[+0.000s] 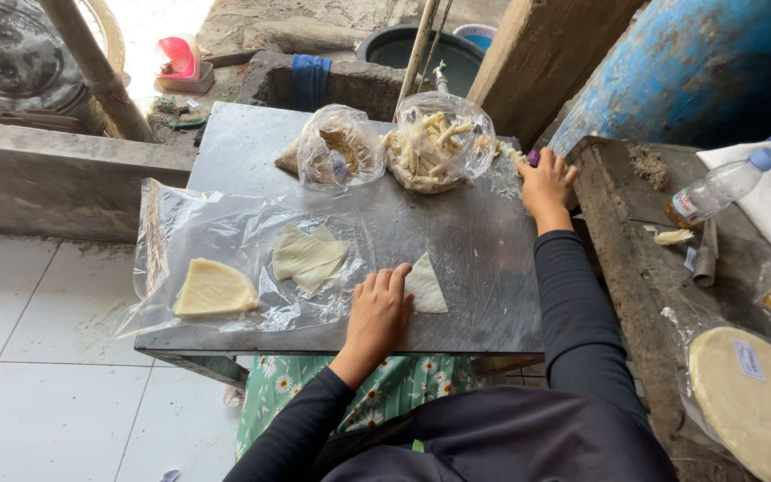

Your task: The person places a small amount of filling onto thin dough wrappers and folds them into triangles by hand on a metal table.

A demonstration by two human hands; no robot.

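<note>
My left hand lies flat on the grey metal table, fingers on the edge of a pale triangular wrapper sheet. My right hand reaches to the table's far right corner, closed around a small purple object next to a clear bag of rolled pale sticks. A loose pile of triangular wrappers and a neat stack of yellowish ones rest on a clear plastic sheet to the left.
A second clear bag with brownish filling sits at the back. On the rough ledge to the right lie a plastic water bottle, a round stack of wrappers in plastic and scraps. A blue drum stands behind.
</note>
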